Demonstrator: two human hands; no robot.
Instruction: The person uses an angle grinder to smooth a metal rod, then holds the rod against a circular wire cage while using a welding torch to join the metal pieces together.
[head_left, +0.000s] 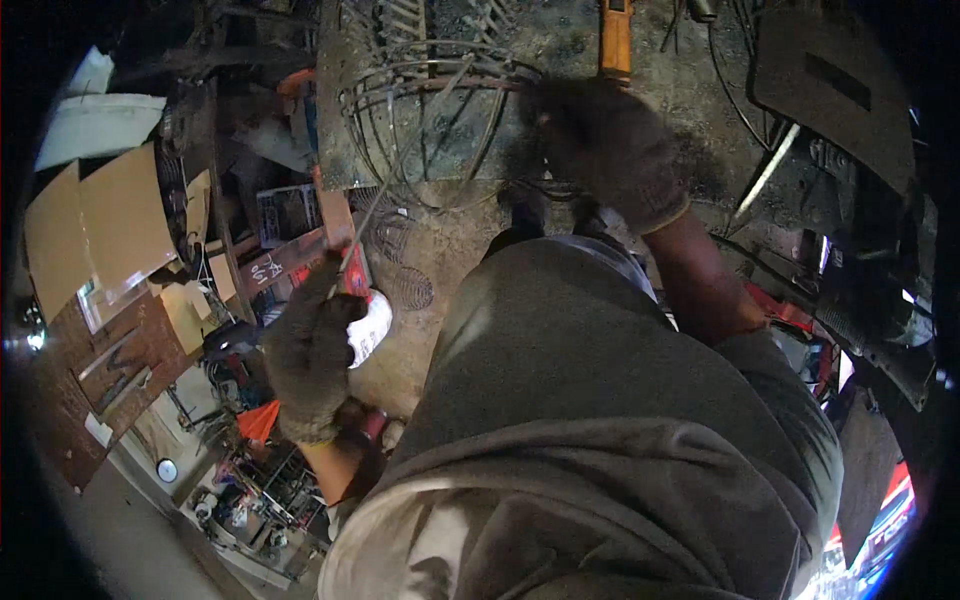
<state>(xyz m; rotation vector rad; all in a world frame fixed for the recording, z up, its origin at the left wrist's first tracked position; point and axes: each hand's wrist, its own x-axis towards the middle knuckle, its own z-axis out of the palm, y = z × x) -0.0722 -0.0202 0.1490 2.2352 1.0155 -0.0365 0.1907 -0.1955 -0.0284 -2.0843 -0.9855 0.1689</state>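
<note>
On the dark metal bench top stands a rounded wire frame, built of bent metal rods and hoops. My right hand, in a dark work glove, is closed at the frame's right end, where the hoops meet its fingers; its fingertips are in shadow. My left hand, gloved too, is lower and to the left, off the bench. Its fingers are closed round the lower end of a thin metal rod. That rod slants up to the right and crosses in front of the frame's hoops.
The bench edge runs across in front of me. On it lies an orange bar-shaped thing, with a cable to its right. Ridged rods lie behind the frame. Cardboard and clutter fill the left side.
</note>
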